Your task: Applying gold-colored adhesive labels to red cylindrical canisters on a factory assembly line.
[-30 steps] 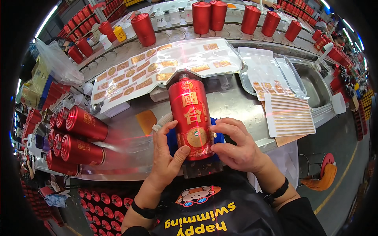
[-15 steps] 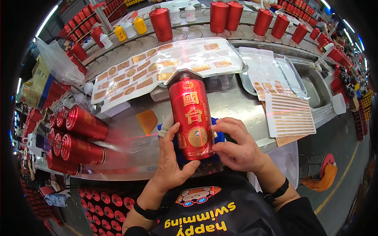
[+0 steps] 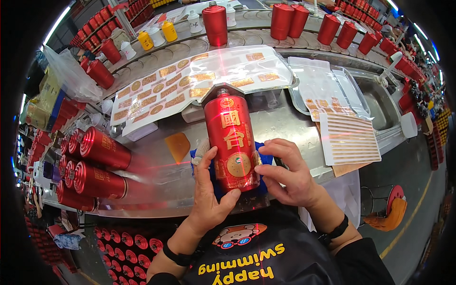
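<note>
A red bottle with gold characters and a round gold seal lies in front of me. Its neck points away, against a dark angled stop. My left hand holds the lower end, fingers along the left side and thumb at the base. At the lower right side, my right hand has thumb and forefinger on a small gold label at the bottle's edge. The label's far side is out of sight. Blue cloth shows beneath the bottle.
Sheets of gold labels spread beyond the bottle, and a striped gold sheet lies to the right. Several red bottles lie stacked at left. Behind runs a curved conveyor carrying bottles. A sink is at far right.
On the conveyor the red bottles have shifted to the right. My right fingers have moved slightly along the bottle's edge, and the gold label there shows more. My left hand keeps its hold.
</note>
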